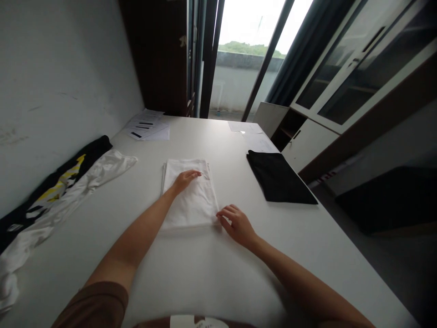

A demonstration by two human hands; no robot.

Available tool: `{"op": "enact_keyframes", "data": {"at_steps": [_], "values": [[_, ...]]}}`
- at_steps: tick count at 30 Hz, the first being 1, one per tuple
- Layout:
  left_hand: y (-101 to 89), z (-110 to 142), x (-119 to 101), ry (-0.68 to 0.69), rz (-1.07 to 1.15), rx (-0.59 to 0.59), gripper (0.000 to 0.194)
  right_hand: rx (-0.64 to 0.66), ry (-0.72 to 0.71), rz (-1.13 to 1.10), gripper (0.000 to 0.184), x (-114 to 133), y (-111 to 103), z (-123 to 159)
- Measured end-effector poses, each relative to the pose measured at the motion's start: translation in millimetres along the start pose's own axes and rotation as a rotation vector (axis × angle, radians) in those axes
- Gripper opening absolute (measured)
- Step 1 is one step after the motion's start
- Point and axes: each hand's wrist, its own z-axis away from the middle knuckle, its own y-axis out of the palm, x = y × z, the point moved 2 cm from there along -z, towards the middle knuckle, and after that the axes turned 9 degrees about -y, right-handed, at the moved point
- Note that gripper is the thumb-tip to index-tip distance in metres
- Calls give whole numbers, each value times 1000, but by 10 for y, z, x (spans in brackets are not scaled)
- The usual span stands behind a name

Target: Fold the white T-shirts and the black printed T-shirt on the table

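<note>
A folded white garment (194, 200) lies in the middle of the white table (211, 269). My left hand (184, 178) rests flat on its upper part, fingers stretched out toward the far right corner. My right hand (236, 223) sits at the garment's near right corner, fingers curled and touching its edge. Whether those fingers pinch the cloth is not visible.
A folded black garment (278, 177) lies to the right near the table edge. Loose white and black-and-yellow clothes (64, 182) are piled along the left wall. Papers (147, 125) lie at the far left, more sheets (249, 132) at the far right. A cabinet stands beyond the right edge.
</note>
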Motion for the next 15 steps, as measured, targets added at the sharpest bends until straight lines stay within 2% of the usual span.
{"op": "enact_keyframes", "data": {"at_steps": [2, 4, 7, 9, 11, 15], "values": [[-58, 1, 18, 2, 76, -35, 57, 5, -104, 77, 24, 36, 99, -176], [-106, 2, 29, 0, 141, -63, 63, 69, -169, 135, 26, 22, 253, -409], [-148, -6, 28, -9, 180, -86, 70, 178, -172, 223, 45, -42, 514, -758], [-159, -13, 16, -17, 170, -86, 73, 236, -136, 263, 57, -59, 662, -892], [-161, -12, -2, -26, 135, -76, 73, 272, -108, 287, 65, -39, 760, -906], [-153, 10, -28, -43, 32, -53, 71, 313, -94, 295, 70, 29, 790, -693]]}}
